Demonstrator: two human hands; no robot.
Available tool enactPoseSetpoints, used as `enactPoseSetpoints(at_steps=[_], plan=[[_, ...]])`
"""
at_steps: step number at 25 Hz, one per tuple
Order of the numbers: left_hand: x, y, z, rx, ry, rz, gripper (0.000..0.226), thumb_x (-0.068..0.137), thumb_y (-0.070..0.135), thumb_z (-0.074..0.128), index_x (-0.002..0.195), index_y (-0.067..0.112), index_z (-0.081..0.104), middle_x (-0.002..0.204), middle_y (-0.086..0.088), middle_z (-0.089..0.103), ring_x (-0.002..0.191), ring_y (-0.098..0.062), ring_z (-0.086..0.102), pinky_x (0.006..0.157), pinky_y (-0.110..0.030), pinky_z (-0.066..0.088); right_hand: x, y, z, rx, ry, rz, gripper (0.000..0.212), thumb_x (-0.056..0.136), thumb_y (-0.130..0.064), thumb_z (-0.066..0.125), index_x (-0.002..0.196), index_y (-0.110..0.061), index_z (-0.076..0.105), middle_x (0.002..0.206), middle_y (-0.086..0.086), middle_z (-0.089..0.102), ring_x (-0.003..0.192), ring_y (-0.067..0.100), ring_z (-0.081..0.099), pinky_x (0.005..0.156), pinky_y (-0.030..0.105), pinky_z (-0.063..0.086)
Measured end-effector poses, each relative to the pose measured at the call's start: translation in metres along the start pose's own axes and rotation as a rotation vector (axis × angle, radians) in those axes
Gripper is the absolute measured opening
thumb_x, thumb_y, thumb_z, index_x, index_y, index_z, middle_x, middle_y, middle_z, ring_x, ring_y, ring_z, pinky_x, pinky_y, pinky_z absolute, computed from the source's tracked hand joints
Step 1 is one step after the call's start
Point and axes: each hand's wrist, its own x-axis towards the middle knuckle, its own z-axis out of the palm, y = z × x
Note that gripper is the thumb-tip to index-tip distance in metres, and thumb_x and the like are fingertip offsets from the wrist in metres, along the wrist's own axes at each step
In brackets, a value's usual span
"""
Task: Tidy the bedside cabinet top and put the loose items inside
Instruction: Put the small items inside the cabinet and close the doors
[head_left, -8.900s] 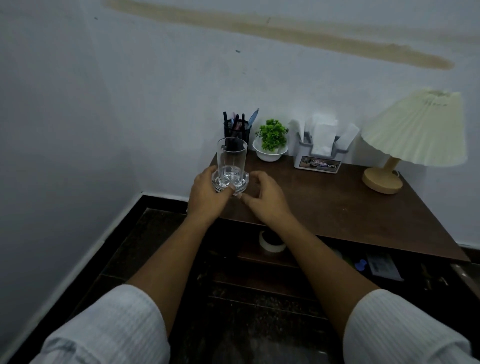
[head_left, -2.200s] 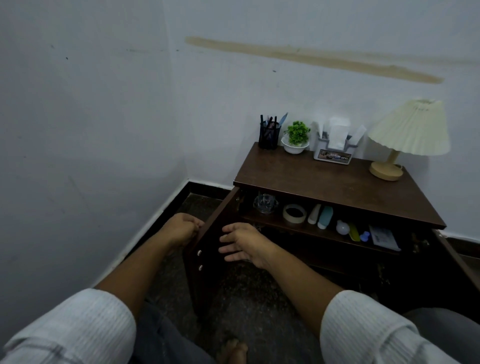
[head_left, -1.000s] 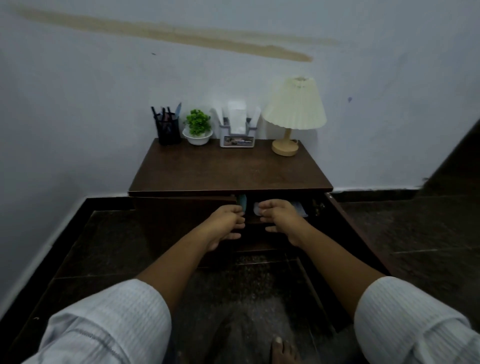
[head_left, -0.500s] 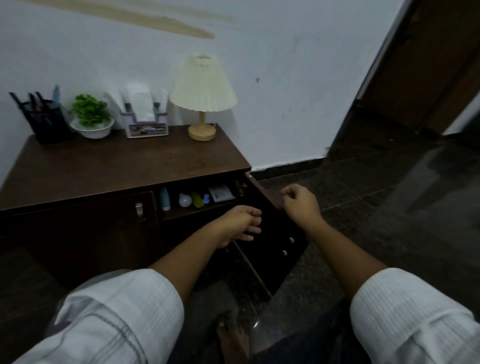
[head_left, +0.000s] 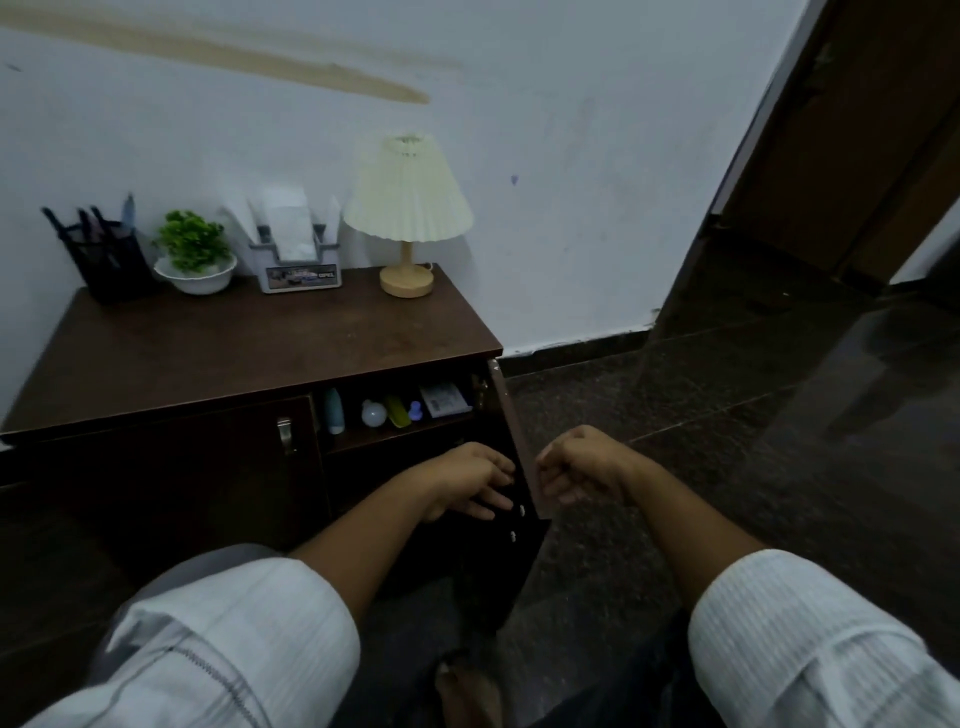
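Observation:
The dark wooden bedside cabinet top (head_left: 249, 353) carries only the items along its back edge. Its left door (head_left: 156, 478) is shut and its right door (head_left: 498, 571) stands partly open, swung toward me. On the inside shelf lie a pale blue bottle (head_left: 334, 410), a white bulb (head_left: 374, 413), a yellow item (head_left: 397, 413), a small blue piece (head_left: 414, 410) and a white packet (head_left: 444, 399). My left hand (head_left: 467, 483) rests with spread fingers on the door's inner face. My right hand (head_left: 582, 467) is curled against the door's outer side, at its edge.
Along the back of the top stand a black pen holder (head_left: 109, 260), a small green plant in a white bowl (head_left: 193, 254), a grey tissue holder (head_left: 298, 254) and a cream pleated lamp (head_left: 408, 197). Dark polished floor and a doorway lie to the right.
The left door has been shut. Both hands have moved to the right door, and my right hand has dropped from its top edge to its outer side. The door has swung a little inward.

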Motion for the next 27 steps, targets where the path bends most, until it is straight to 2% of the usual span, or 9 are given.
enactPoseSetpoints(at_steps=[6,12,14,18,22,25,27], plan=[[-0.048,-0.023,-0.066,0.039,0.176,-0.023,0.034,0.1,0.006,0.042,0.118,0.016,0.069,0.11,-0.006,0.076,0.099,-0.021,0.073,0.082,-0.033,0.056,0.013,-0.039,0.067,-0.01,-0.167,-0.07,0.017,0.095,-0.009,0.056,0.095,-0.005,0.072,0.098,0.015,0.077,0.081,0.026,0.074,0.067,0.033,0.059],[-0.079,-0.043,-0.116,0.047,0.377,0.001,0.034,0.098,0.008,0.046,0.104,0.025,0.075,0.113,-0.001,0.072,0.111,-0.018,0.062,0.094,-0.04,0.052,0.026,-0.07,0.12,0.044,-0.225,-0.187,0.017,0.097,-0.009,0.053,0.105,-0.007,0.067,0.111,0.014,0.071,0.094,0.027,0.073,0.076,0.04,0.061],[-0.084,-0.044,-0.123,0.017,0.43,0.028,0.033,0.098,0.008,0.046,0.106,0.027,0.072,0.117,0.001,0.069,0.113,-0.016,0.06,0.095,-0.039,0.05,0.026,-0.083,0.135,0.036,-0.245,-0.207,0.017,0.098,-0.011,0.053,0.108,-0.007,0.066,0.115,0.013,0.069,0.1,0.027,0.071,0.078,0.04,0.061],[-0.091,-0.049,-0.14,-0.032,0.497,0.064,0.036,0.099,0.008,0.048,0.126,0.028,0.061,0.126,0.003,0.062,0.114,-0.014,0.056,0.093,-0.036,0.049,0.031,-0.103,0.169,0.005,-0.215,-0.232,0.02,0.097,-0.01,0.051,0.113,-0.009,0.064,0.119,0.014,0.065,0.101,0.026,0.07,0.072,0.036,0.061],[-0.099,-0.045,-0.159,-0.111,0.555,0.104,0.037,0.099,0.004,0.046,0.127,0.024,0.061,0.119,0.004,0.062,0.11,-0.014,0.056,0.089,-0.034,0.047,0.036,-0.119,0.191,0.017,-0.16,-0.284,0.027,0.097,-0.007,0.049,0.121,-0.012,0.061,0.111,0.013,0.067,0.099,0.024,0.069,0.07,0.036,0.06],[-0.097,-0.039,-0.176,-0.189,0.601,0.159,0.039,0.097,0.003,0.047,0.129,0.019,0.062,0.122,0.004,0.062,0.11,-0.015,0.058,0.087,-0.034,0.049,0.031,-0.135,0.192,-0.001,-0.139,-0.353,0.025,0.097,-0.007,0.051,0.119,-0.013,0.063,0.111,0.012,0.069,0.101,0.026,0.07,0.077,0.04,0.06],[-0.093,-0.036,-0.192,-0.218,0.662,0.221,0.04,0.096,0.003,0.049,0.129,0.02,0.064,0.124,0.004,0.065,0.109,-0.013,0.061,0.089,-0.036,0.052,0.031,-0.157,0.191,-0.004,-0.105,-0.416,0.022,0.098,-0.008,0.052,0.116,-0.012,0.064,0.11,0.012,0.069,0.101,0.028,0.071,0.077,0.039,0.06]])
